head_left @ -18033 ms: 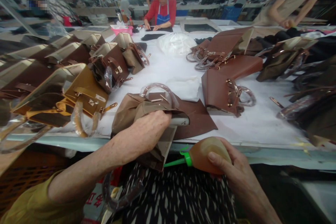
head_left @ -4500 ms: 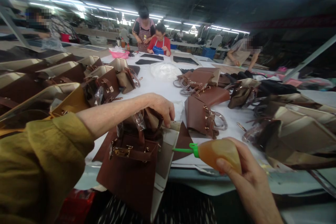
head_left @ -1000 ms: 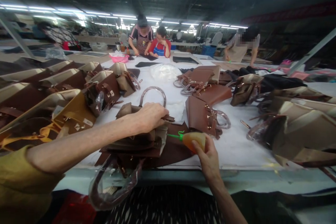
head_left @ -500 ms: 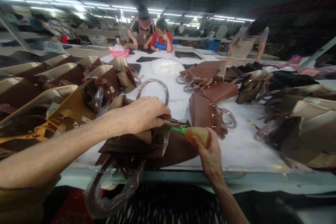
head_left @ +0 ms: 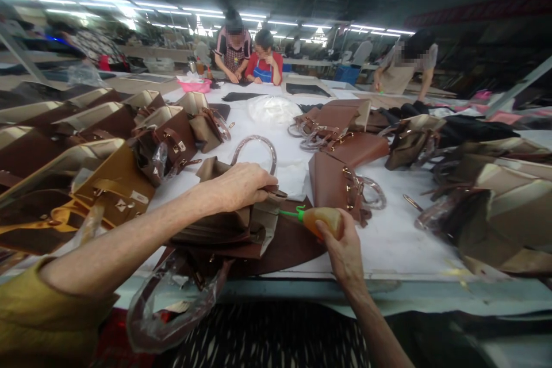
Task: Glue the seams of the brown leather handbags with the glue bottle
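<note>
A brown handbag (head_left: 297, 241) lies on its side at the near edge of the table, its olive lining folded outward. My left hand (head_left: 248, 184) is closed on a small brown leather piece at the bag's edge, the fingertips partly hidden. In my right hand (head_left: 345, 247) is a squeeze glue bottle (head_left: 321, 221) with amber contents and a green nozzle. The nozzle tip points left at the bag's edge, close below my left fingers; whether it touches cannot be told. One plastic-wrapped handle (head_left: 149, 316) hangs over the table edge, another handle (head_left: 254, 141) arches behind the bag.
Brown bags and a mustard bag (head_left: 116, 184) crowd the left side. More brown bags (head_left: 332, 184) and an olive-lined bag (head_left: 500, 224) stand to the right. Farther back are a white plastic bundle (head_left: 273, 109), a pink basin (head_left: 194, 85) and several people at work.
My left forearm has shifted, showing more of its sleeve. The front handle has swung slightly left and the bag has turned a little. The bottle stays almost in place.
</note>
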{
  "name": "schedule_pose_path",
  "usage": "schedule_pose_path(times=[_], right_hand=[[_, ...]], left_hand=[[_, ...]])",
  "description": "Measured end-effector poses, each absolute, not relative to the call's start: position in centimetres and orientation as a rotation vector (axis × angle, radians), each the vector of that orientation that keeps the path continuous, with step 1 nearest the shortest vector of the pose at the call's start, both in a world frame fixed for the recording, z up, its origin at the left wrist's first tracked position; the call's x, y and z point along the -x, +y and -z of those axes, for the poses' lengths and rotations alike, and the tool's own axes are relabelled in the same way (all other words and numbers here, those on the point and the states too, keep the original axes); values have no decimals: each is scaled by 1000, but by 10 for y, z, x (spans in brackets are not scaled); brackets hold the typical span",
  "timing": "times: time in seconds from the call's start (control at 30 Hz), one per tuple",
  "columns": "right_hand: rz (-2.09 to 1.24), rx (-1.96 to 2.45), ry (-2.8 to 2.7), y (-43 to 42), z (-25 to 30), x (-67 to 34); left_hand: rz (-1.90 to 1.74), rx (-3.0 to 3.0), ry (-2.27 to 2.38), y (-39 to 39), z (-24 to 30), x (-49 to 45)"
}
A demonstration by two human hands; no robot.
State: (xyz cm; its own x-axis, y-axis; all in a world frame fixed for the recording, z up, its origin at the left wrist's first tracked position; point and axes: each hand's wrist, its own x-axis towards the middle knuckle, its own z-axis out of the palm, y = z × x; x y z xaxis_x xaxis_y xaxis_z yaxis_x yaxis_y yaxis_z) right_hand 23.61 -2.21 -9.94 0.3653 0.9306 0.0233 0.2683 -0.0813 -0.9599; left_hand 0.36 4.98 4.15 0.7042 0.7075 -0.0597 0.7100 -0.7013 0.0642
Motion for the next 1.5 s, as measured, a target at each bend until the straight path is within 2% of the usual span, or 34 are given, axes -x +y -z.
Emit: schedule_pose_path(times=[0.93,1.5], right_hand=[[-995,1572,-1130,-28,104,-245],[-908,1596,-1112,-28,103,-238]], left_hand=[[84,-2802,1211,17,-34,3],[56,-2746,1203,12,-32,8]])
